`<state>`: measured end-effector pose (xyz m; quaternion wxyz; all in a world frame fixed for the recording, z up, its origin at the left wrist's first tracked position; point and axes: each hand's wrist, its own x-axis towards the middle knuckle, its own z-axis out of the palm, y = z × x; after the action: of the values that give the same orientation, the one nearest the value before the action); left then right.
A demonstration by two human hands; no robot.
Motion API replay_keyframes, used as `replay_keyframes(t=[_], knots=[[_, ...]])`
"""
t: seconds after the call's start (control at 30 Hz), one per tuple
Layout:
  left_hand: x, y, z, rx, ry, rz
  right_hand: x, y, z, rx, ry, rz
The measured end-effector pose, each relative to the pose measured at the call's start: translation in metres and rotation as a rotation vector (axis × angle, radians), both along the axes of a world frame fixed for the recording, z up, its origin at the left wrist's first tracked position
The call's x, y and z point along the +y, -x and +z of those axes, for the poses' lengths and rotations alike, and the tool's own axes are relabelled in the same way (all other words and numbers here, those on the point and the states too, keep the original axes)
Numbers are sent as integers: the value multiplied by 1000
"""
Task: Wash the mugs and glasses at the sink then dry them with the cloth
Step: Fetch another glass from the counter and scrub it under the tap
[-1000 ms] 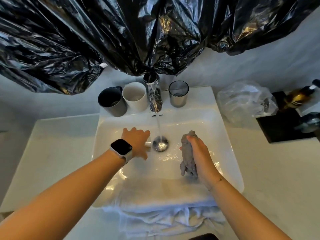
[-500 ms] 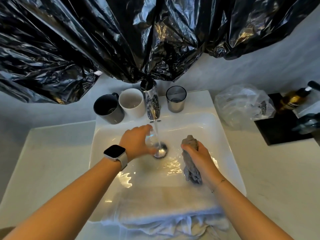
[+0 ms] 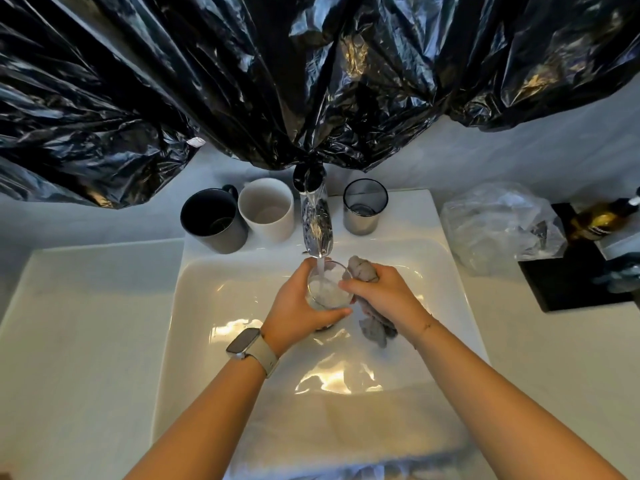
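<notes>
A white rectangular ceramic sink [image 3: 214,306] fills the centre of the frame, set in a pale smooth countertop [image 3: 86,323] that runs to the left and right edges. Crumpled black plastic sheeting [image 3: 242,81] hangs across the whole upper half and covers the wall there; under it a strip of light wall shows. On the back ledge of the sink stand a dark grey mug [image 3: 213,221], a white mug [image 3: 266,209] touching it on the right, the chrome tap [image 3: 316,220] with water running, and a smoky grey glass tumbler [image 3: 363,211] right of the tap. In the middle of the frame the left hand [image 3: 298,306] is wrapped around a clear drinking glass [image 3: 327,287], held upright under the stream. The right hand [image 3: 381,292] is closed on a wet grey cloth [image 3: 372,327], beside the rim of the glass. A white towel [image 3: 346,434] lies over the front edge of the sink, and its lower part is cut off by the bottom of the frame. At the right a crumpled clear plastic bag [image 3: 498,226] lies on the counter; what is inside is hard to make out. An amber bottle [image 3: 602,220] on a black tray [image 3: 568,292] is cut by the right edge.
</notes>
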<state>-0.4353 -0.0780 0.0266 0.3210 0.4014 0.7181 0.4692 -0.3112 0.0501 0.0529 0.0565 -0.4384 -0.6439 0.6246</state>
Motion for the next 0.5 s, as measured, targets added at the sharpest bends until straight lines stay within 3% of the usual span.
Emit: replay_keyframes(t=[0.1,0.17,0.3,0.37,0.5], knots=[[-2,3,-2,-63,34,3,0,10,-3,-44,-66,15],[-7,6,-5,-209,13,44,-2,12,-5,-27,-61,-13],[-19,8,-11,-773,-49,364,-6,10,-5,82,89,-100],[-16,7,-14,-972,-21,361,-7,9,-3,125,154,-121],[-3,1,-10,-1064,38,317,-9,7,0,143,200,-107]])
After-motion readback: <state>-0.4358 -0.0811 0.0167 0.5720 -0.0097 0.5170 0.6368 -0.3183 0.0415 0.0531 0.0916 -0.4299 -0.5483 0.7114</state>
